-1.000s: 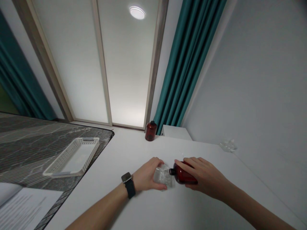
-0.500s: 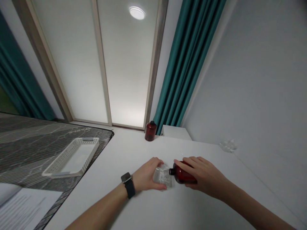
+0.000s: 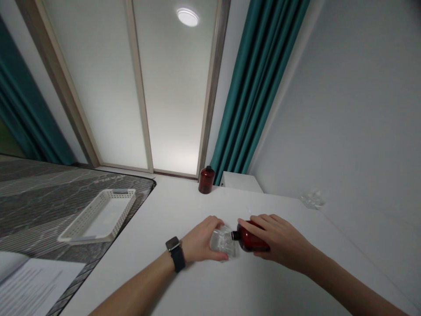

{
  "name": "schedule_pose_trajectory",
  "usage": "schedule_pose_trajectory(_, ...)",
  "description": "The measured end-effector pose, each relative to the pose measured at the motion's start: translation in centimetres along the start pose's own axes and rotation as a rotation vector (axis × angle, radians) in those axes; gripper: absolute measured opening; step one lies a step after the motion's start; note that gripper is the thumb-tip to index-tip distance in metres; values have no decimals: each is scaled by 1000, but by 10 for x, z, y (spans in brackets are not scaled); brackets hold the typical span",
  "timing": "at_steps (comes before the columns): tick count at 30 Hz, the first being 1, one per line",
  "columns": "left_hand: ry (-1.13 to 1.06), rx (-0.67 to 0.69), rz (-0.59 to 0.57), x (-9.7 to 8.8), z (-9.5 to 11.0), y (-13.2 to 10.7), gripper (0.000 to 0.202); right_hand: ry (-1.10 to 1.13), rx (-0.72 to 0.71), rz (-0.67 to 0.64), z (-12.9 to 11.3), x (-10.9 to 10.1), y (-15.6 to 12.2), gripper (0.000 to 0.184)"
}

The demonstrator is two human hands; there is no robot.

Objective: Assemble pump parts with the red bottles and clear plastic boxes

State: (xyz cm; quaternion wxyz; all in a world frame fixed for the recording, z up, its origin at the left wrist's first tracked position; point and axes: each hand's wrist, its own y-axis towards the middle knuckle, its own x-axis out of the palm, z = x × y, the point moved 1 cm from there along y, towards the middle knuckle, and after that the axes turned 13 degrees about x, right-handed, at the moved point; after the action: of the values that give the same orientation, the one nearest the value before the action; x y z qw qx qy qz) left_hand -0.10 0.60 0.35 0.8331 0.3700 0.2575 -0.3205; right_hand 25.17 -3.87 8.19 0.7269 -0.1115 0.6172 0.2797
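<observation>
On the white table, my left hand (image 3: 208, 242) is closed round a clear, see-through cup (image 3: 223, 242). My right hand (image 3: 274, 239) grips a dark red-brown bottle (image 3: 251, 237), tipped onto its side. The bottle's black neck points left and lies at the cup's rim. Whether liquid is running from the neck is too small to make out. A second red-brown bottle (image 3: 206, 181) stands upright at the table's far edge, its top black.
To the left, a white perforated basket (image 3: 108, 217) sits on a grey patterned surface (image 3: 42, 197), near open printed pages (image 3: 39, 285). Crumpled clear plastic (image 3: 312, 200) lies by the wall at the right. A white cabinet (image 3: 241, 181) stands beyond the table (image 3: 177, 197).
</observation>
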Motion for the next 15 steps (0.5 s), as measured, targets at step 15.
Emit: schedule_pose_trajectory(15, -2, 10, 5, 3, -4, -2, 70, -24, -13, -5, 1, -2, 1, 89)
